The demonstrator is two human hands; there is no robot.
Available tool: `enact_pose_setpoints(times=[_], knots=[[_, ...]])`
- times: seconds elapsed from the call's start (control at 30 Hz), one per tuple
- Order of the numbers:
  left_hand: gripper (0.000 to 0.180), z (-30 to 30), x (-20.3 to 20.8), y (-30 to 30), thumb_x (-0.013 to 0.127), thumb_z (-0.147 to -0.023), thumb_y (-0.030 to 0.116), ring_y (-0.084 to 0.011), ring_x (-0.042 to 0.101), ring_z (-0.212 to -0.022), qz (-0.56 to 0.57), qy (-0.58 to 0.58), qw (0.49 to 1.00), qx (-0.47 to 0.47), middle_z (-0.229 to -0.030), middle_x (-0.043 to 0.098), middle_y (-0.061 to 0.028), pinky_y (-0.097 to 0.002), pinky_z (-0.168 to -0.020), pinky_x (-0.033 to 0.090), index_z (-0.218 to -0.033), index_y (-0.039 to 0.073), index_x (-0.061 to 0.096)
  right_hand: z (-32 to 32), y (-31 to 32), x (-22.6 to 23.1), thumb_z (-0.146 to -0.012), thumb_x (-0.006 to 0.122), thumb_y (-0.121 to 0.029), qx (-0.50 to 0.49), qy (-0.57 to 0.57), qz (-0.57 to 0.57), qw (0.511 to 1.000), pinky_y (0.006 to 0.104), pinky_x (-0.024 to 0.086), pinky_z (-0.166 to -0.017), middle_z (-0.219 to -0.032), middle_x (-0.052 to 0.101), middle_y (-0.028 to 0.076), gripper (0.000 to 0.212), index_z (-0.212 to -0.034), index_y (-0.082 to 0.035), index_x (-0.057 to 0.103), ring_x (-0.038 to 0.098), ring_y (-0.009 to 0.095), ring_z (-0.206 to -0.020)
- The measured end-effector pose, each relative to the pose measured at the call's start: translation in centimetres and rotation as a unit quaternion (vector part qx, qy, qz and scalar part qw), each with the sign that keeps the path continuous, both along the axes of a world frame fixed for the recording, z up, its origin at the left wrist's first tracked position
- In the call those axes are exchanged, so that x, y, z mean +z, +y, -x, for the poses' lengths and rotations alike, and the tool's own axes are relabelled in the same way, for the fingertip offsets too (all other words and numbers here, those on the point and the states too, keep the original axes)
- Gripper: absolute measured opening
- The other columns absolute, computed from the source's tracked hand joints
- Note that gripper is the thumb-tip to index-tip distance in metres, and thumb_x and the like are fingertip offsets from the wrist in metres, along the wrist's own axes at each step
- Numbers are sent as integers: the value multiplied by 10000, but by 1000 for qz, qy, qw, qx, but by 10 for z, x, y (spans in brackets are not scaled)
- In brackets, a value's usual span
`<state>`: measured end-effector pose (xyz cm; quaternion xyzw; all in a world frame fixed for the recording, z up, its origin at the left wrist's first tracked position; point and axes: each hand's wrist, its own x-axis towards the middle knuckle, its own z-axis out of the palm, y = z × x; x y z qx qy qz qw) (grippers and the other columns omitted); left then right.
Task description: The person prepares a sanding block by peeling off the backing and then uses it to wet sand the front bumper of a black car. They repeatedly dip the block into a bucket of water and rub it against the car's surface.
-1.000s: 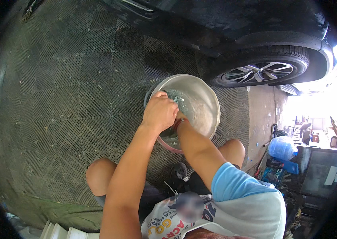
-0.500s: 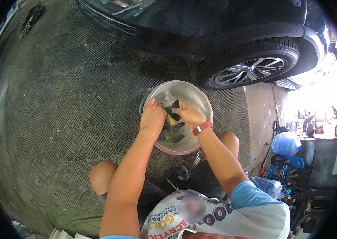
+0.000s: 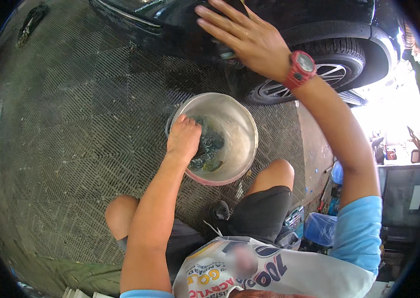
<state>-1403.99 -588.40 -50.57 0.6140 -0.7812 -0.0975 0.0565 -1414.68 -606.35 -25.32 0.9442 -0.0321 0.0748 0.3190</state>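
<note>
A pale round bucket (image 3: 242, 144) stands on the floor in front of me, with dark water (image 3: 212, 139) and a greenish-yellow piece (image 3: 212, 165) low inside it. My left hand (image 3: 184, 136) is closed at the bucket's left side, over the water; whatever its fingers grip is hidden. Up at the black car's side (image 3: 180, 22), my right hand (image 3: 249, 39) lies with fingers long and spread. A black sponge with a yellow edge (image 3: 243, 6) peeks out between its thumb and fingers, mostly covered by the hand. A red watch (image 3: 302, 67) circles that wrist.
The car's wheel (image 3: 331, 72) is just right of my right forearm. Ribbed matting (image 3: 96, 139) covers the floor. Blue containers (image 3: 319, 228) and other gear crowd the lower right. A dark bundle (image 3: 32, 22) lies at the far left.
My right hand has left the bucket with the sponge and risen forward to the car's side. My left hand has stayed at the bucket, shifting slightly left in the picture.
</note>
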Motion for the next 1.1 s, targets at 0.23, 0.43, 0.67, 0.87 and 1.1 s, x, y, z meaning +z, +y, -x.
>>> enact_pose_setpoints(times=[0.23,0.43,0.67,0.87,1.1], knots=[[213,4,0,0,695,-843,63,-248,712,-1079,21,34,999,5,-1044,772,-97,-388,-1123,419,-1028,85,798,62,-5,-27,-945,535,-125,-74,114,36,990,451,211,-1343,-1786,270,77,746,-1665,-33,360,221,232,-1658],[224,0,0,1,691,-838,56,-248,711,-1119,3,68,998,-2,-1067,785,-107,-396,-1135,422,-1027,96,803,-1,14,-58,-953,536,-147,-57,85,2,995,428,164,-1355,-1787,264,94,750,-1660,12,344,194,210,-1664],[114,2,-7,2,715,-855,104,-230,729,-1054,79,58,995,11,-974,784,-81,-367,-1087,438,-928,118,800,7,21,-94,-980,476,-187,-87,65,-25,994,458,126,-1358,-1788,235,151,737,-1660,49,314,178,246,-1670],[171,-2,-10,1,669,-848,69,-274,729,-1062,68,102,992,9,-998,788,-117,-406,-1102,453,-966,73,792,-69,59,-141,-984,496,-171,-150,-74,-42,985,496,180,-1341,-1739,331,199,685,-1616,70,383,258,324,-1642],[132,-4,-20,-1,685,-839,98,-255,738,-995,143,137,980,2,-940,779,-96,-390,-1057,479,-928,104,783,-71,69,-162,-995,480,-138,-186,-91,-100,973,521,189,-1335,-1756,271,220,688,-1638,62,336,238,362,-1643]])
